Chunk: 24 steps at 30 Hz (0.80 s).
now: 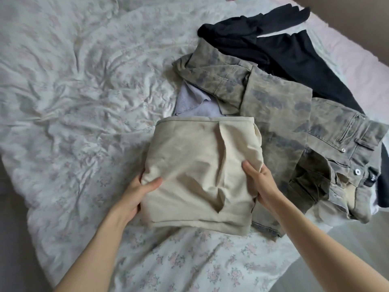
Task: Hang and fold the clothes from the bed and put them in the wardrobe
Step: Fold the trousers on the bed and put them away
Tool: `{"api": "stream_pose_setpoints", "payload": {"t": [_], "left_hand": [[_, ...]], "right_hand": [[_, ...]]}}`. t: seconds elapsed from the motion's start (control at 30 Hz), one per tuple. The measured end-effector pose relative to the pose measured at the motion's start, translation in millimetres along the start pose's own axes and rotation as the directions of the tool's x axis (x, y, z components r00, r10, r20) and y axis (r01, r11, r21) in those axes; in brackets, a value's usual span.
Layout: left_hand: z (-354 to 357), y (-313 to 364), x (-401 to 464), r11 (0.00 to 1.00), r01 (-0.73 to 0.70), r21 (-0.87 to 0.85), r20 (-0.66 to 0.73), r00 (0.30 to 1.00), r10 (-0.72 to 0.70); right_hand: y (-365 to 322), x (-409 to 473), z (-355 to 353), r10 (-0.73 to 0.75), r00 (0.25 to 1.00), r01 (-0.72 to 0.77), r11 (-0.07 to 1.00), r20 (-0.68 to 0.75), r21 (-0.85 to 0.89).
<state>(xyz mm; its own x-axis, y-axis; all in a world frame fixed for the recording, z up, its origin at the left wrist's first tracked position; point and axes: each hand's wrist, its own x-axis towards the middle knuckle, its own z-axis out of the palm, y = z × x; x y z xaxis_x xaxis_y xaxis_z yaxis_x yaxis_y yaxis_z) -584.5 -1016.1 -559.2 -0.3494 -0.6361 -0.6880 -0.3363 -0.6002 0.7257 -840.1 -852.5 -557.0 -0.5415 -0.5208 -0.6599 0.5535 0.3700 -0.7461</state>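
Left hand (134, 191) gripping left edge of folded beige garment (200, 171), thumb on top, fingers curled underneath out of sight. Right hand (261, 184) gripping right edge of same garment, thumb on top, fingers tucked under. Folded beige garment held between both hands, at or just above the bed (73, 91), near its near edge; whether resting or lifted cannot be told. Right side overlapping camouflage trousers (294, 114), unfolded, waistband and button toward right edge of bed. Lilac garment (195, 102) just beyond beige one, partly under camouflage trousers. Black garment (284, 51) crumpled toward far right corner, partly under the trousers. Bed covered in wrinkled white floral sheet. Pale floor (347, 245) showing at right beyond bed edge.
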Motion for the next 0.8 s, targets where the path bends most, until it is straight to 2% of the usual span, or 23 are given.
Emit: {"api": "stream_pose_setpoints", "payload": {"t": [0.07, 0.1, 0.17, 0.23, 0.27, 0.3, 0.33, 0.4, 0.43, 0.5, 0.63, 0.7, 0.73, 0.8], "left_hand": [[-4.9, -12.4, -5.6, 0.99, 0.125, -0.07, 0.047, 0.991, -0.122], [-8.1, -21.8, -5.2, 0.981, 0.18, -0.066, 0.052, 0.983, -0.177], [-11.1, -29.5, -1.6, 0.977, 0.207, -0.053, -0.029, 0.977, -0.209], [-10.8, -32.6, 3.5, 0.982, 0.188, 0.0, -0.126, 0.974, -0.187], [-6.9, -32.0, 2.5, 0.982, 0.181, 0.051, -0.133, 0.976, -0.173], [-3.2, -32.6, 0.6, 0.98, 0.177, 0.091, -0.117, 0.979, -0.166], [0.6, -33.8, -3.8, 0.977, 0.181, 0.116, -0.105, 0.98, -0.169], [7.6, -42.2, -12.5, 0.97, 0.184, 0.16, -0.107, 0.98, -0.168], [10.0, -46.6, -18.8, 0.968, 0.181, 0.172, -0.111, 0.98, -0.163], [12.0, -56.4, -26.0, 0.968, 0.188, 0.169, -0.087, 0.981, -0.175], [9.6, -67.4, -30.6, 0.96, 0.261, 0.103, -0.059, 0.965, -0.256], [7.8, -63.4, -34.5, 0.961, 0.278, 0.007, -0.025, 0.96, -0.278], [7.4, -58.9, -34.2, 0.958, 0.283, -0.048, -0.002, 0.959, -0.284], [4.7, -50.7, -33.3, 0.953, 0.28, -0.115, 0.019, 0.96, -0.279]], "right_hand": [[-4.1, 5.6, 2.0, -0.02, 1.0, 0.019, 0.988, -0.006, -0.153], [-2.3, 10.4, 3.9, -0.039, 0.999, 0.027, 0.947, -0.032, -0.321], [3.8, 18.7, 7.6, -0.094, 0.991, 0.018, 0.795, -0.095, -0.607], [6.3, 20.2, 16.9, -0.196, 0.973, 0.048, 0.685, -0.121, -0.727], [7.7, 18.9, 20.7, -0.305, 0.949, 0.124, 0.601, -0.083, -0.79], [10.6, 16.8, 24.3, -0.396, 0.918, 0.209, 0.45, 0.016, -0.868], [15.8, 16.0, 28.8, -0.427, 0.891, 0.285, 0.259, 0.155, -0.923], [27.7, 15.0, 34.0, -0.295, 0.881, 0.363, -0.077, 0.369, -0.929], [33.3, 16.8, 34.4, -0.195, 0.902, 0.356, -0.167, 0.385, -0.919], [39.1, 23.0, 30.3, -0.077, 0.948, 0.293, -0.156, 0.307, -0.943], [34.2, 33.7, 26.5, -0.034, 0.958, 0.284, -0.057, 0.286, -0.957], [29.2, 32.2, 28.6, -0.092, 0.958, 0.28, 0.099, 0.271, -0.955], [27.0, 29.5, 29.0, -0.177, 0.954, 0.279, 0.22, 0.243, -0.935], [24.9, 22.4, 27.1, -0.32, 0.94, 0.254, 0.426, 0.118, -0.868]]}}
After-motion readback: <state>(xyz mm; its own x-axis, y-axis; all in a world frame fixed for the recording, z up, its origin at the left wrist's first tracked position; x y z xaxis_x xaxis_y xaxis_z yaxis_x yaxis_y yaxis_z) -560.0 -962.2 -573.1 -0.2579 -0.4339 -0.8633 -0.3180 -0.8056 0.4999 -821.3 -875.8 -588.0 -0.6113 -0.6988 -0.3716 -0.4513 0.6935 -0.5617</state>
